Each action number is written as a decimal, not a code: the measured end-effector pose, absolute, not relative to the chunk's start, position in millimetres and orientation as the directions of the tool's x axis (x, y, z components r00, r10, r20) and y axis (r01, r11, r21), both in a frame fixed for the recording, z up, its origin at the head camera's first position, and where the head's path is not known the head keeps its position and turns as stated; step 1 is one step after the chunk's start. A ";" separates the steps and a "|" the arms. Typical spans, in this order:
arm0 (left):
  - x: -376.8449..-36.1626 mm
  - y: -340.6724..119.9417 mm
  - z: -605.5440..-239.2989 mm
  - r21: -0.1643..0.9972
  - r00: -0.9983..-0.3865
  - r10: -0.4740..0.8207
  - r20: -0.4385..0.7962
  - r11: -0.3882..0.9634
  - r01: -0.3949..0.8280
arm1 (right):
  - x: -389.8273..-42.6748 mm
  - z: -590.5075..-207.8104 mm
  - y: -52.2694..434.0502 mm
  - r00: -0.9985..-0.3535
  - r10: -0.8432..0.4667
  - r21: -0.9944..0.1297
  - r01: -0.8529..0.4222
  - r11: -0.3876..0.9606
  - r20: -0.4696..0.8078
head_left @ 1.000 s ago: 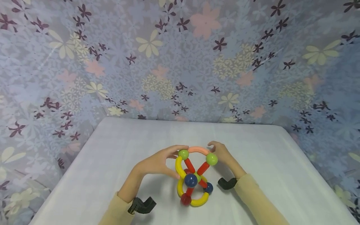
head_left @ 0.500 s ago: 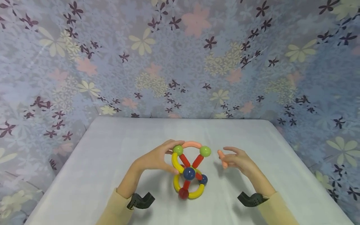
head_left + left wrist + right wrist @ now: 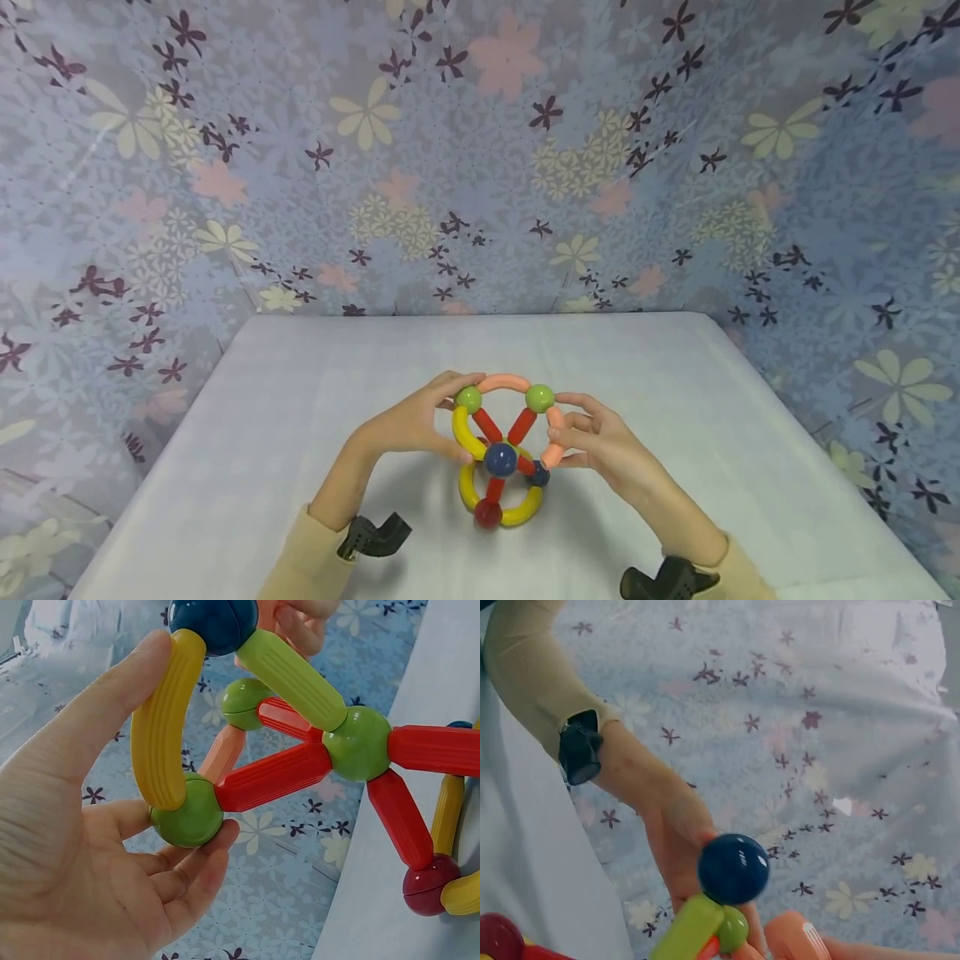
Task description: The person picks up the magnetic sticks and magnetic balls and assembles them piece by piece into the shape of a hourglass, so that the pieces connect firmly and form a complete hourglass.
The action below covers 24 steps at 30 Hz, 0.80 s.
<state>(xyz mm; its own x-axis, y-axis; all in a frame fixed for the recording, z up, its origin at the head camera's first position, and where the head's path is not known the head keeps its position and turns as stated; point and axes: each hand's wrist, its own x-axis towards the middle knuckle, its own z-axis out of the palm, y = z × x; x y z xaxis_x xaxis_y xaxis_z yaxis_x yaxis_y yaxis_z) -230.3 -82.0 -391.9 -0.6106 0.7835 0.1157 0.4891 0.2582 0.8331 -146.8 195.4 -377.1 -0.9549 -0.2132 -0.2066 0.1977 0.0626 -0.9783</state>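
Observation:
My left hand (image 3: 408,421) holds a magnetic ball-and-rod toy structure at its left side. In the left wrist view, its thumb presses a yellow curved rod (image 3: 159,724) and its fingers support a green ball (image 3: 187,811). A large blue ball (image 3: 500,459) tops that yellow rod; red straight rods (image 3: 521,427) run to the green balls. My right hand (image 3: 611,446) pinches an orange curved rod (image 3: 552,457), whose upper end meets the right green ball (image 3: 540,397). Whether its lower end touches anything cannot be told. Another orange curved rod (image 3: 502,382) bridges the two upper green balls.
The structure's lower part, with yellow curved rods (image 3: 522,510), a dark red ball (image 3: 488,513) and a smaller blue ball (image 3: 537,474), is low over the white table (image 3: 337,358). Behind the table hangs a floral cloth (image 3: 450,167). Black wrist cameras (image 3: 373,535) sit on both wrists.
My right hand moved right, away from the structure, showing an orange curved rod in its fingers, then came back left and brought it against the right green ball. My left hand kept its hold.

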 end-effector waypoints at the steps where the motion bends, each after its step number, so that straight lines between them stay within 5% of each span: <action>1: -230.2 -82.0 -391.8 0.832 -0.609 0.784 0.118 0.256 0.491 | -146.0 -377.2 192.5 -0.953 -0.209 -0.976 0.209 0.059 -0.217; 24: -223.9 -76.5 -388.6 0.824 -0.612 0.765 0.198 0.208 0.527 | -135.9 -376.2 176.3 -0.940 -0.235 -0.968 0.252 0.009 -0.247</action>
